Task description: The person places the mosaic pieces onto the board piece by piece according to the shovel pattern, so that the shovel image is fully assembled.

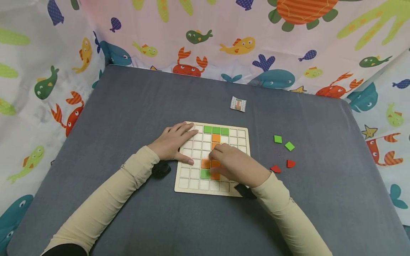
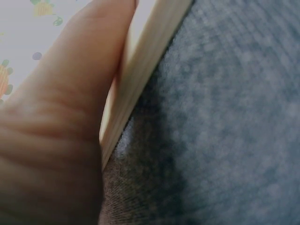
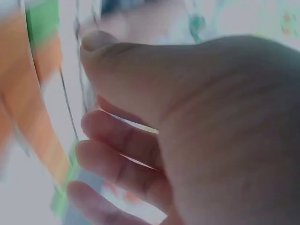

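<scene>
A pale wooden grid board lies on the grey table, with green tiles in its top row and orange tiles running down the middle. One more green tile sits low on the left of the orange ones. My left hand rests on the board's left edge, fingers spread. In the left wrist view the thumb lies along the wooden side. Over the middle squares hovers my right hand, fingers loosely bent, thumb apart from them. I see nothing between them, though that view is blurred.
To the right of the board lie two loose green tiles and two small red pieces. A small card with a gridded picture lies behind the board. Patterned sea-animal cloth hangs around the table's back and sides.
</scene>
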Demonstrator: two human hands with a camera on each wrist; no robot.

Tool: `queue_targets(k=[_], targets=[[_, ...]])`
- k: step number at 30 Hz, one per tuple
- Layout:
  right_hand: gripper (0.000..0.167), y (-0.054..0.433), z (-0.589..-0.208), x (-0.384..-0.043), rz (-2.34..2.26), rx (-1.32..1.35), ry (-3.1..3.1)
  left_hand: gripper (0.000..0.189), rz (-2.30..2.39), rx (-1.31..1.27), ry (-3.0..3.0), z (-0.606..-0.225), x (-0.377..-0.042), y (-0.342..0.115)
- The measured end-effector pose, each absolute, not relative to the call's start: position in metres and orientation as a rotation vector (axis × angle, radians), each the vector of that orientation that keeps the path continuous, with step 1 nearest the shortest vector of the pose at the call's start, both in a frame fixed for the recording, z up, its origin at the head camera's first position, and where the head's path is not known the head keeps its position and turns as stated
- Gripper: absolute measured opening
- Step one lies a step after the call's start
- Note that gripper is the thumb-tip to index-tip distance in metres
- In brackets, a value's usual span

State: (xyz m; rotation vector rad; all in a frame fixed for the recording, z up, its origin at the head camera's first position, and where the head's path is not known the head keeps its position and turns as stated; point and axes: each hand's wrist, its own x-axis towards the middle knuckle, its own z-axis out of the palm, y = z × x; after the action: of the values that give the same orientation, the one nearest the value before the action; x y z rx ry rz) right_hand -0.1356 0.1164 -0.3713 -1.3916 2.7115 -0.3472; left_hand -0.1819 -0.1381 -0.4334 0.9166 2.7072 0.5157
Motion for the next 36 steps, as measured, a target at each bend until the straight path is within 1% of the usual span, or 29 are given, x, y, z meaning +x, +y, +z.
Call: queue_targets(k=[4, 8, 12, 15, 20, 26, 30, 36], targets=[[0.032, 0.148, -0.353, -0.152, -0.344, -1.168, 2.831, 0.104, 0.514, 0.936, 2.701, -0.433, -0.182, -0.137], [0.031, 0.180, -0.342, -0.166, -0.343, -0.994, 2.913, 0.104, 0.528, 0.958, 2.705, -0.433, -0.180, -0.138], [0.031, 0.205, -0.336, -0.175, -0.401, -0.803, 2.898, 0.104, 0.541, 0.943, 2.710, -0.434, -0.177, -0.142], [0.030, 0.225, -0.340, -0.180, -0.426, -0.710, 2.878, 0.105, 0.541, 0.918, 2.713, -0.436, -0.174, -0.146], [0.031, 0.268, -0.363, -0.189, -0.359, -0.599, 2.865, 0.105, 0.546, 0.909, 2.736, -0.438, -0.171, -0.150], [0.034, 0.315, -0.387, -0.191, -0.304, -0.480, 2.830, 0.105, 0.574, 0.905, 2.733, -0.435, -0.169, -0.147], [0.031, 0.325, -0.392, -0.189, -0.303, -0.487, 2.821, 0.105, 0.578, 0.906, 2.734, -0.434, -0.170, -0.145], [0.027, 0.327, -0.391, -0.186, -0.296, -0.534, 2.876, 0.105, 0.575, 0.920, 2.742, -0.433, -0.172, -0.140]])
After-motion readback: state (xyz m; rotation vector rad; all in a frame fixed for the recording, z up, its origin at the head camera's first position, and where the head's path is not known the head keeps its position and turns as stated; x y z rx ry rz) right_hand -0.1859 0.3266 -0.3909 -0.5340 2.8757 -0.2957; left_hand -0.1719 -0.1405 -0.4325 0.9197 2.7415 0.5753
